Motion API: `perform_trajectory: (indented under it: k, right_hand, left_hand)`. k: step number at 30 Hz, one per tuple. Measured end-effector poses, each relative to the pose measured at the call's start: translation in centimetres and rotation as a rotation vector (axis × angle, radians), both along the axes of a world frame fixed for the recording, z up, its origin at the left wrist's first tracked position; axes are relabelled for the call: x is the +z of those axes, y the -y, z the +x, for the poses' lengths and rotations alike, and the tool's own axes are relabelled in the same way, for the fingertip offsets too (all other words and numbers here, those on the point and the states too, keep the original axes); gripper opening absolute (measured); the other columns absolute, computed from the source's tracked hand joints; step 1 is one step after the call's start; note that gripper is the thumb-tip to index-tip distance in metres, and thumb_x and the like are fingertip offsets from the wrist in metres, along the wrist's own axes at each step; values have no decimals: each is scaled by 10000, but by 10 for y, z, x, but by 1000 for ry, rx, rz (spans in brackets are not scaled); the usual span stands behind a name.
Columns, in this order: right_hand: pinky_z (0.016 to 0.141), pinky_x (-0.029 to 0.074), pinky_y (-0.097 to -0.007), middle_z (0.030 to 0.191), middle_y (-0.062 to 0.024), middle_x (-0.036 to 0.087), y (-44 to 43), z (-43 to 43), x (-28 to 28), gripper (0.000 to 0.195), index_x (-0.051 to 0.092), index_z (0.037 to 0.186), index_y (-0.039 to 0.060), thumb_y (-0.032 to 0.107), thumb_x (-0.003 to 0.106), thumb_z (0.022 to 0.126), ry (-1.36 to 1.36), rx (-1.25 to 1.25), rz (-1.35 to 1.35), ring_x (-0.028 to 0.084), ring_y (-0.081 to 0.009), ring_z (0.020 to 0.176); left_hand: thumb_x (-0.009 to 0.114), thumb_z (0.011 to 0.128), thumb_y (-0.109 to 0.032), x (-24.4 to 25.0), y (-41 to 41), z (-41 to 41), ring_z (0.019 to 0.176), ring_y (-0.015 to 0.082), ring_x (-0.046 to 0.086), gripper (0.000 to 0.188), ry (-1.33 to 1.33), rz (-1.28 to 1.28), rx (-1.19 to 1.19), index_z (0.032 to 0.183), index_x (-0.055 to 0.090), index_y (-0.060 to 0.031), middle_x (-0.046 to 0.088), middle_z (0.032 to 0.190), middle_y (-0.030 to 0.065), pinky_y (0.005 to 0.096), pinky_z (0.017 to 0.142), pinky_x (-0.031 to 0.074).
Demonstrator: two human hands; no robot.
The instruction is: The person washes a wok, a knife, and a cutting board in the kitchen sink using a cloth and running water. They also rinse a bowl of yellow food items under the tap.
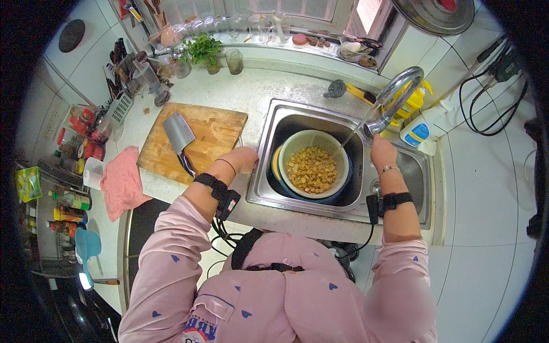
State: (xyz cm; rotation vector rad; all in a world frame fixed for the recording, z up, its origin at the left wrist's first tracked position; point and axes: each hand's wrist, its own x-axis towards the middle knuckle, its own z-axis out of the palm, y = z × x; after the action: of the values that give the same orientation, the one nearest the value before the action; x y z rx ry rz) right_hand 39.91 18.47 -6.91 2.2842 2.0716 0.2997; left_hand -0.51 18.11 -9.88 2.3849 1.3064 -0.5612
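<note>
A pale colander (283,150) with yellowish soaked beans (312,170) sits over a dark blue basin (349,173) in the large bowl of the steel sink (261,182). A thin stream of water runs into it from the chrome faucet (401,88). My right hand (384,152) is at the base of the faucet, its fingers partly hidden by the hand itself. My left hand (245,160) hovers by or rests at the sink's left rim, fingers curled; I cannot tell whether it holds anything.
Left of the sink, a cleaver (179,133) lies on a wooden cutting board (214,122). A pink cloth (124,184) is farther left. Behind the sink are a steel scrubber (335,88), a yellow bottle (405,105) and a spray bottle (418,130). A potted plant (205,49) and a glass (234,62) stand at the back.
</note>
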Motion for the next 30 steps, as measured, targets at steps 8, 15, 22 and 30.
perform_trajectory:
  k: [8, 15, 22, 30]
  right_hand:
    - [632, 530, -421, 837, -158, 654, 1, -1, 2, 165, 569, 909, 63, 124, 422, 868, 5, -4, 1, 655, -321, 757]
    - [625, 527, -431, 804, -152, 654, 2, 0, 2, 163, 573, 894, 70, 114, 418, 864, -1, -18, 19, 657, -313, 751]
    - [622, 516, -445, 813, -171, 649, -3, -3, -2, 187, 566, 879, 62, 136, 395, 872, -15, -24, 5, 648, -336, 743]
    - [629, 509, -454, 813, -181, 645, -2, 6, -7, 154, 544, 912, 56, 133, 418, 869, -6, -3, -9, 643, -346, 747]
  left_hand:
    - [527, 796, -172, -8, -3, -3, 923, 341, 595, 223, 25, -10, 17, 933, 664, -62, 634, 960, 171, 413, 812, 476]
    - [501, 786, -150, -6, -1, -2, 839, 370, 606, 202, 61, 42, -26, 894, 656, -81, 630, 881, 193, 446, 748, 479]
    - [498, 796, -177, -17, -4, -8, 811, 371, 612, 209, 91, 80, -3, 853, 671, -73, 633, 858, 199, 441, 733, 486]
    - [509, 804, -219, -11, -3, -2, 828, 368, 613, 234, 35, 67, 16, 864, 668, -58, 636, 871, 192, 441, 743, 489]
